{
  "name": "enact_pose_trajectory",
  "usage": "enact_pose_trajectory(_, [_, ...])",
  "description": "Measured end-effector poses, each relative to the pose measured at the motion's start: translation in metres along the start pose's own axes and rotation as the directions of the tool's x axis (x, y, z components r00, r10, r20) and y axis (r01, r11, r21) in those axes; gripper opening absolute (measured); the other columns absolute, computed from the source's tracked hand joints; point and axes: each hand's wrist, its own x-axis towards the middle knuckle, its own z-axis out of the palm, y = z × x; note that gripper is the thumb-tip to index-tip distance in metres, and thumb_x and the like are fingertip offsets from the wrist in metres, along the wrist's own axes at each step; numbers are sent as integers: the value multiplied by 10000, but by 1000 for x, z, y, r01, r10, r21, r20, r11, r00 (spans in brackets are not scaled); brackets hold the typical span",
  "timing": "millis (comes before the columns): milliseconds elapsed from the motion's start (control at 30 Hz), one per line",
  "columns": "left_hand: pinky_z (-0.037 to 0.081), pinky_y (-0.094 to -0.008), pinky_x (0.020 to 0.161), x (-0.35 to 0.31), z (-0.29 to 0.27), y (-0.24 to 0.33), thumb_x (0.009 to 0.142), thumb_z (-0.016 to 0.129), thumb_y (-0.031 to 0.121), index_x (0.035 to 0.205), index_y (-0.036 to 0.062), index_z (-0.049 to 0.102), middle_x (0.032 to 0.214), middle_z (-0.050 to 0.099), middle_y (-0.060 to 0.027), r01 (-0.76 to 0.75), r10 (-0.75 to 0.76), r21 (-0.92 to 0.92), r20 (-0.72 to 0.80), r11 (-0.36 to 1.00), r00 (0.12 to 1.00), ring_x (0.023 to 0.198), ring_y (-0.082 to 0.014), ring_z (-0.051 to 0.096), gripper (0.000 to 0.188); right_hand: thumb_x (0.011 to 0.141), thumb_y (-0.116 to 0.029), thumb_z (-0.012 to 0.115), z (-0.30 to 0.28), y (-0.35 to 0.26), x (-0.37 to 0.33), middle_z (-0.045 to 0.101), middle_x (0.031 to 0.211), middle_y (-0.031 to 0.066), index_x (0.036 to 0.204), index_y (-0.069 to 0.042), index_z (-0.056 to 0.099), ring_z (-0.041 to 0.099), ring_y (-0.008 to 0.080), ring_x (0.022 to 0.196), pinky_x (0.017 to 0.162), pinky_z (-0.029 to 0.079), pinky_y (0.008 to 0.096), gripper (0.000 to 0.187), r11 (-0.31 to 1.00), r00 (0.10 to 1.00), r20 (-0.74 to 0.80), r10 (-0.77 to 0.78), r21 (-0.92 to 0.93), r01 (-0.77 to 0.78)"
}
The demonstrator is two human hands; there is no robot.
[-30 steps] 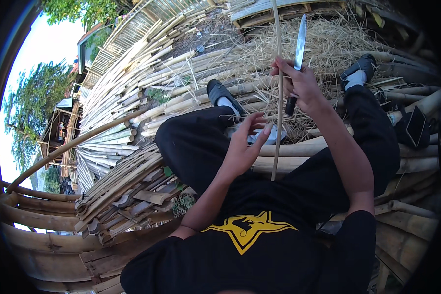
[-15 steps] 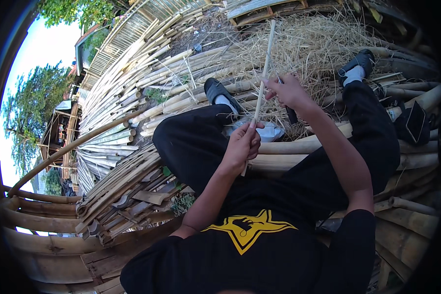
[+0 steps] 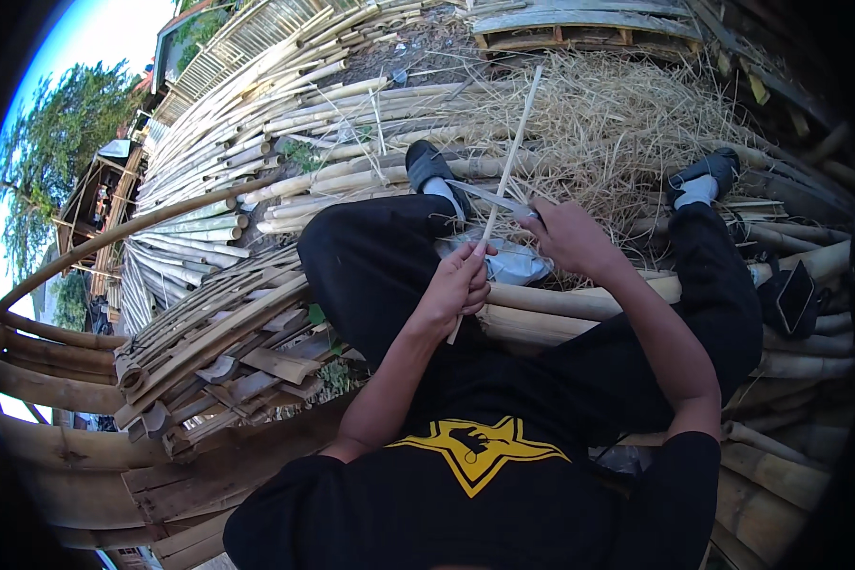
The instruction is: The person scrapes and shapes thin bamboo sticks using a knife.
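My left hand (image 3: 458, 287) is closed around the lower part of a thin, pale bamboo strip (image 3: 516, 142). The strip slants up and away from me, its far end over the straw. In my right hand (image 3: 577, 239) is a knife (image 3: 500, 199), its handle mostly hidden by the fingers. The blade points left and crosses the strip a little above my left hand; whether its edge touches the strip I cannot tell. Beneath my hands, between my legs, lies a whitish plastic bag (image 3: 513, 263).
A heap of straw-like shavings (image 3: 627, 123) spreads ahead of my feet. Long bamboo poles (image 3: 247, 142) cover the ground to the left, with stacked split bamboo (image 3: 228, 351) nearer. A wooden pallet (image 3: 584, 28) lies at the far side. A dark pouch-like item (image 3: 790, 299) sits at right.
My right hand has come nearer and turned, so the knife blade now shows across the strip. Earlier its fingers were farther up beside the strip. My left hand still holds the strip.
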Motion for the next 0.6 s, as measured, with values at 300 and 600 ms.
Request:
enact_pose_trajectory(300, [175,-181,321,-9,-14,-12,1009,405,235,972,73,460,534,259,64,-17,17,-5,6,1000,1000,368,-20,204,175,978,-369,377,13,-1,6,574,690,217,876,-22,495,575,412,709,630,438,512,381,977,977,98,-192,-70,199])
enact_pose_trajectory(600, [178,-182,308,-17,-15,-26,1009,402,249,959,79,439,539,254,59,85,-82,-103,30,991,996,353,-19,201,181,963,-369,395,21,76,19,598,706,180,866,-82,561,586,403,706,616,442,504,345,984,997,50,-51,-168,59])
